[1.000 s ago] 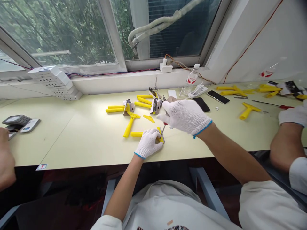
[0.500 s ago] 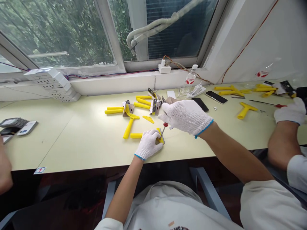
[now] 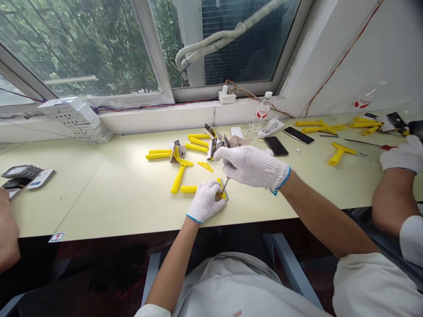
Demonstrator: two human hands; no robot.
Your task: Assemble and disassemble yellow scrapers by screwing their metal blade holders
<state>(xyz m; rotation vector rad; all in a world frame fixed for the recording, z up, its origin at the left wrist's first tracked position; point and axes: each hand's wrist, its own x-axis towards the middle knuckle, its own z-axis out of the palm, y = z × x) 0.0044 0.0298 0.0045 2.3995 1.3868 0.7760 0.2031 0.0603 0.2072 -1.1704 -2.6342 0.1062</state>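
Observation:
My left hand (image 3: 205,200), in a white knit glove, is closed around the head end of a yellow scraper (image 3: 189,189) and presses it to the table. The scraper lies on its side with its handle pointing left and a thin grey blade edge at the right. My gloved right hand (image 3: 249,165) grips a screwdriver (image 3: 225,186), most of its red handle covered by the fingers. The shaft slants down to the scraper head; the glove hides where exactly the tip sits. Just beyond lie a loose yellow blade cover (image 3: 205,166) and another yellow scraper (image 3: 178,177).
Packaged yellow scrapers (image 3: 197,145) lie farther back. A phone (image 3: 276,145), a water bottle (image 3: 262,112) and a power strip (image 3: 271,127) stand behind my right hand. At right, a co-worker's gloved hand (image 3: 403,156) is near another screwdriver (image 3: 372,144). White boxes (image 3: 84,123) are stacked at left.
My right hand has come lower over the screwdriver and turned, now covering most of the red handle. The left hand still holds the scraper in place.

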